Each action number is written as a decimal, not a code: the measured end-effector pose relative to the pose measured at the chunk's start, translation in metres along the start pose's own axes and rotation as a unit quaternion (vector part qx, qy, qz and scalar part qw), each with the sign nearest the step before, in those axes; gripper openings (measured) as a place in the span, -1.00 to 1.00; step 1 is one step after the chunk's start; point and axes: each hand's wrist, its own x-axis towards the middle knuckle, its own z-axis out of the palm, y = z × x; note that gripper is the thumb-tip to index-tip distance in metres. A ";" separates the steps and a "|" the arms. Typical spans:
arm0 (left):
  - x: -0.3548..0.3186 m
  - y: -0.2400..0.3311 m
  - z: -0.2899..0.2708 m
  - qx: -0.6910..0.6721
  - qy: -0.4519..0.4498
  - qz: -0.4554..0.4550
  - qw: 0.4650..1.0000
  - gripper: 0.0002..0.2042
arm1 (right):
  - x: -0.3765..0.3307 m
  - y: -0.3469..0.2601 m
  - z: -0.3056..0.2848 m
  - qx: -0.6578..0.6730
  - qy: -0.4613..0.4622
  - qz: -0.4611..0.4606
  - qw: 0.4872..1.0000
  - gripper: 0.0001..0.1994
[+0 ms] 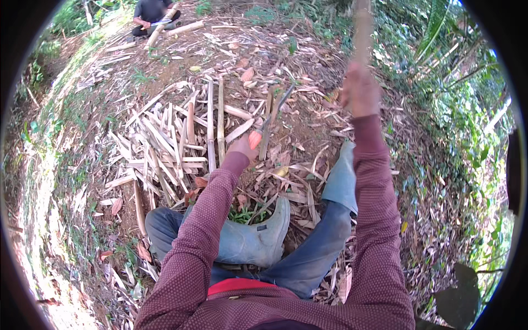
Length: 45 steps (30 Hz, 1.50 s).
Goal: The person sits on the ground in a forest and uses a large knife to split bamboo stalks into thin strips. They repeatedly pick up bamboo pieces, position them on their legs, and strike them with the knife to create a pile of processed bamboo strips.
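Note:
My left hand is closed around the orange handle of a long knife, whose dark blade slants away up to the right. A short upright piece of bamboo stands at the blade, which crosses it; I cannot tell how deep it sits in it. Raised at the right, my right hand grips a thick wooden stick, smeared by motion and pointing away from me. Left of the knife lie two long split bamboo strips.
A heap of split bamboo pieces covers the ground at left. My rubber boots are close below my left hand. Far off, another person sits with a blade at a bamboo pole. Dry leaves and green plants surround the slope.

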 end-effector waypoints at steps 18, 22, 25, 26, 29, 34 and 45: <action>0.001 0.008 0.012 0.001 -0.024 0.025 0.999 -0.50 | -0.030 0.076 0.005 0.081 0.144 -0.166 0.972 -0.63; 0.022 0.007 0.043 -0.068 0.132 0.136 0.979 -0.50 | 0.022 0.223 0.012 -0.330 -0.014 -0.103 0.938 -0.50; -0.006 -0.018 0.000 0.033 -0.020 0.008 0.999 -0.53 | -0.017 0.027 0.009 -0.014 0.021 0.067 0.997 -0.70; -0.002 -0.010 -0.006 0.024 -0.002 0.017 1.000 -0.54 | 0.002 -0.004 -0.015 0.004 0.104 -0.001 0.995 -0.61; 0.000 -0.020 0.005 0.002 0.010 0.003 1.000 -0.55 | -0.023 0.001 -0.001 0.120 0.173 -0.146 0.967 -0.64; 0.020 0.024 -0.004 -0.042 -0.002 0.037 0.998 -0.49 | -0.093 0.234 0.025 -0.342 -0.121 0.097 0.927 -0.45; 0.002 0.028 0.021 -0.013 -0.036 0.036 0.999 -0.56 | -0.071 0.234 0.001 -0.481 -0.153 0.106 0.857 -0.46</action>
